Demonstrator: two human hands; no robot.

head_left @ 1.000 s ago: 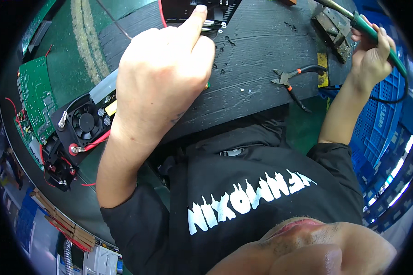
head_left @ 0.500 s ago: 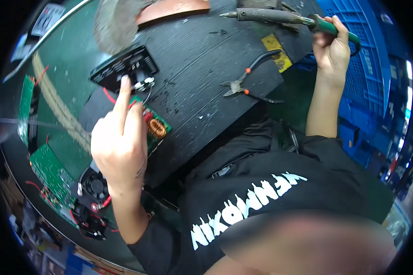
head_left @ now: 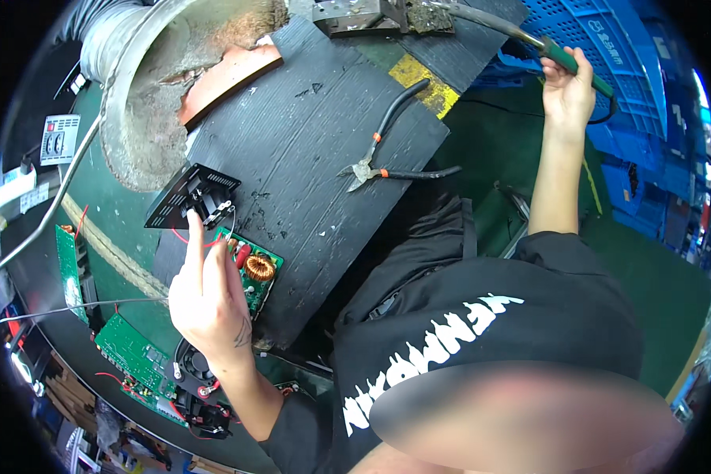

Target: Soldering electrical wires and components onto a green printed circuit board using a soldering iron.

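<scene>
My right hand (head_left: 569, 96) grips the green handle of a soldering iron (head_left: 559, 54). Its metal barrel reaches left over a dark crusted block (head_left: 428, 17) at the top, where its tip is hard to make out. On the left, my left hand (head_left: 212, 304) stretches its index finger onto a tilted black vented panel (head_left: 170, 201), apparently steadying it. Wires join that panel to a green circuit board (head_left: 254, 288) with a copper coil, beside my thumb. A thin grey strand (head_left: 87, 306) runs to the outer side of this hand; whether it is gripped is hidden.
Cutting pliers (head_left: 362, 167) lie spread on the black board (head_left: 308, 118). A metal duct hood (head_left: 146, 103) with a copper-coloured piece (head_left: 229, 79) stands far left. More circuit boards (head_left: 134, 347) and a fan (head_left: 193, 359) lie left; blue crates (head_left: 600, 71) stand right.
The soldering iron's tip has moved from open air above the black board to the crusted block. My view has shifted, showing more of the hood. My left hand remains at the panel.
</scene>
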